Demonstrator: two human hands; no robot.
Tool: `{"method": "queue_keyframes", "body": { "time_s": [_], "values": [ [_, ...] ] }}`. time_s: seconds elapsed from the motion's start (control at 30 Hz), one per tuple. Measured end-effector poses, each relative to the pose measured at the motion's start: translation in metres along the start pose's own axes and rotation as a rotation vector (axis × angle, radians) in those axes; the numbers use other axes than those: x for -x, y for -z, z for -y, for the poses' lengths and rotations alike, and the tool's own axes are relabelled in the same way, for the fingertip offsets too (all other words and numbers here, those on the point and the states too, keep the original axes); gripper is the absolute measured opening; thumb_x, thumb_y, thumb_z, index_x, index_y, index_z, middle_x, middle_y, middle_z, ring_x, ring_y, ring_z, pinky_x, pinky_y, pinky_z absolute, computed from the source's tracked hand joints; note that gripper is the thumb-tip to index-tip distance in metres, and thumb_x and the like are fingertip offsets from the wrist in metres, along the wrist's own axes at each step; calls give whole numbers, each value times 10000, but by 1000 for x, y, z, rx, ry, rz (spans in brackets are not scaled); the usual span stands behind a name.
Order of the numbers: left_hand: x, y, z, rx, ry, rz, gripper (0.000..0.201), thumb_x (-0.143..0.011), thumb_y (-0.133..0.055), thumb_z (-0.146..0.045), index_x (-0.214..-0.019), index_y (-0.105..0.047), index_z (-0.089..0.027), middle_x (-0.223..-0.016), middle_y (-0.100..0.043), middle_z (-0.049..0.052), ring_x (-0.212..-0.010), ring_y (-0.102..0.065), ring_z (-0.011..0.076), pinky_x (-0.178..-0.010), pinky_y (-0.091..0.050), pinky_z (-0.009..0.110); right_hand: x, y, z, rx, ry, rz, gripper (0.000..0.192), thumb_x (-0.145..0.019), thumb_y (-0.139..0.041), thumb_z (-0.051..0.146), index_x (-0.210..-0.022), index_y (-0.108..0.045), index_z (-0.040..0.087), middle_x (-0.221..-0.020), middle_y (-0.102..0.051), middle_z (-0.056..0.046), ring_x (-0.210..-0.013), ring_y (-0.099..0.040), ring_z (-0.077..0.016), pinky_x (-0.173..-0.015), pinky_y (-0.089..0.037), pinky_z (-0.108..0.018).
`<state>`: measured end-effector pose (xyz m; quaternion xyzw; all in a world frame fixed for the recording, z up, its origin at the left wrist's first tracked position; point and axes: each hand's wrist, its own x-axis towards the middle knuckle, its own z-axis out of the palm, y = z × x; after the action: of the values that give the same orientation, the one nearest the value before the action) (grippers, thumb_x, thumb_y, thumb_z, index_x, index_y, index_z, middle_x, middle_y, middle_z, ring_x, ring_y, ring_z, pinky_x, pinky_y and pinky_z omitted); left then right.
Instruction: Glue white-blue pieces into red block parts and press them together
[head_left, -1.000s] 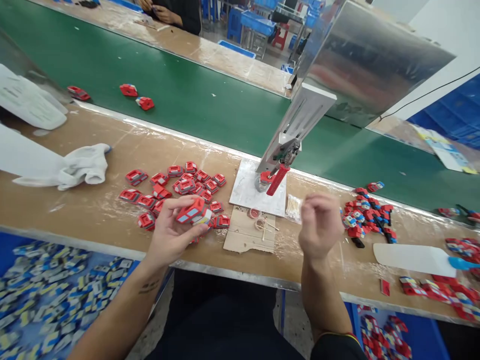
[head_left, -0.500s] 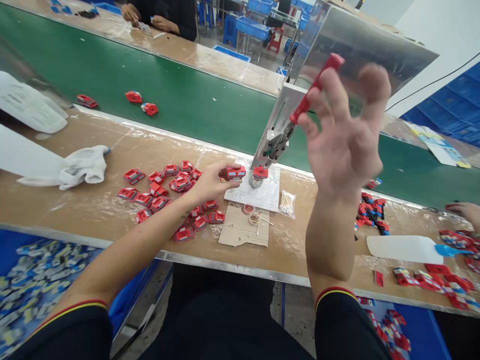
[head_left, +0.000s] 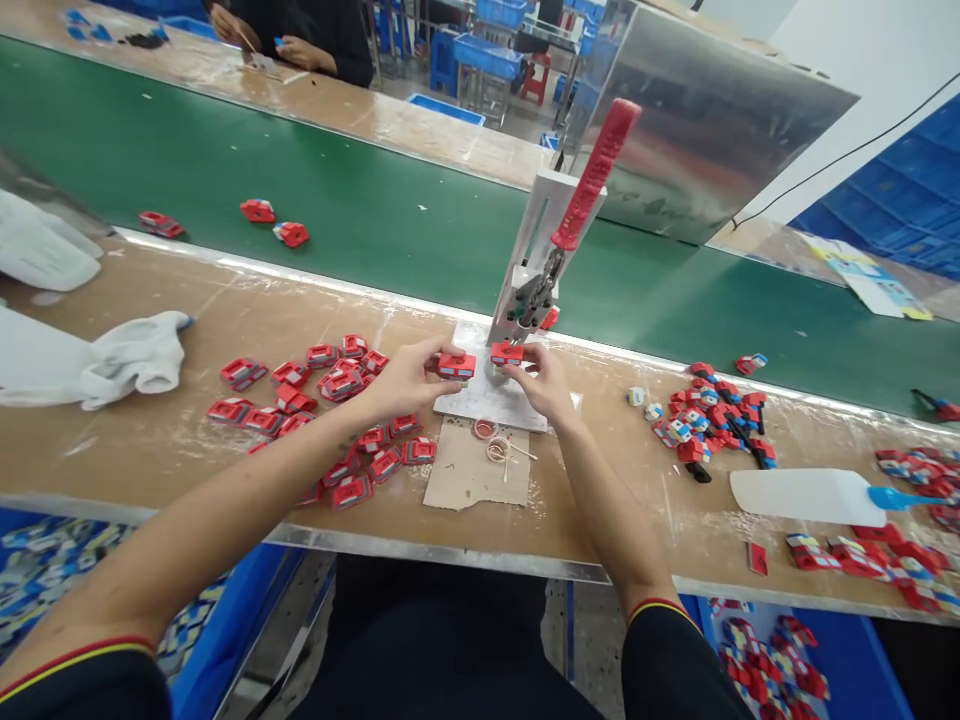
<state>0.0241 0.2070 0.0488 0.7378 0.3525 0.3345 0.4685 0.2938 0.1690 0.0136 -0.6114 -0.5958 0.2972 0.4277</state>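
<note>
My left hand (head_left: 405, 378) pinches a small red toy car part (head_left: 457, 364) just left of the hand press (head_left: 540, 260). My right hand (head_left: 541, 380) grips a second red toy part (head_left: 508, 353) sitting on the press base, over a white plate (head_left: 480, 400). The red press lever (head_left: 596, 172) stands raised, with no hand on it. A pile of red toy parts (head_left: 322, 400) lies left of my left hand.
Another heap of red, blue and black parts (head_left: 712, 415) lies to the right, near a white scoop (head_left: 806, 495). A cardboard piece (head_left: 465, 470), a white cloth (head_left: 127, 355), a green conveyor belt (head_left: 360, 210) carrying a few red parts, and blue bins below the bench are also in view. Another person works across the belt.
My right hand let go of the raised red lever and dropped to the part on the press base. My left hand stays beside the press holding its red part.
</note>
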Motion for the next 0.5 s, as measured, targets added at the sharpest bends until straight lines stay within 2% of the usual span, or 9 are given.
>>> {"method": "queue_keyframes", "body": {
  "time_s": [0.1, 0.2, 0.27, 0.37, 0.5],
  "values": [
    [-12, -1, 4, -69, 9, 26, 361, -781, -825, -336, -1079, -674, -200, -1056, -804, 74, -944, -772, 236, -899, -638, 405, 0, 43, -19, 32, -43, -39, 440, -815, -741, 612, -1035, -658, 240, -1038, -812, -91, -929, -769, -259, -820, -605, -409],
    [-30, -8, 7, -114, -13, 24, 321, -772, -826, -291, -1036, -669, -197, -1066, -805, 70, -943, -765, 225, -898, -632, 388, -18, 96, -48, 154, -135, -209, 409, -876, -660, 589, -1046, -625, 218, -977, -778, -100, -864, -733, -251, -795, -586, -417],
    [-44, -16, 7, -146, -49, 12, 311, -763, -829, -253, -1024, -670, -194, -1062, -807, 67, -926, -754, 215, -889, -623, 378, -44, 123, -67, 270, -193, -336, 371, -908, -645, 521, -1069, -618, 188, -993, -748, -121, -885, -704, -256, -856, -569, -451],
    [-60, -31, 7, -192, -81, -19, 326, -750, -836, -199, -1033, -675, -191, -1002, -803, 52, -876, -728, 201, -862, -600, 370, -89, 146, -84, 437, -224, -416, 308, -939, -685, 428, -1071, -646, 152, -1104, -714, -153, -984, -682, -267, -971, -543, -499],
    [-67, -43, 7, -207, -84, -34, 353, -739, -849, -149, -1043, -676, -192, -971, -799, 37, -838, -709, 184, -822, -569, 339, -133, 154, -90, 598, -105, -343, 317, -1011, -710, 434, -1190, -688, 173, -1233, -710, -91, -1083, -701, -236, -975, -606, -466]
  ]
}}
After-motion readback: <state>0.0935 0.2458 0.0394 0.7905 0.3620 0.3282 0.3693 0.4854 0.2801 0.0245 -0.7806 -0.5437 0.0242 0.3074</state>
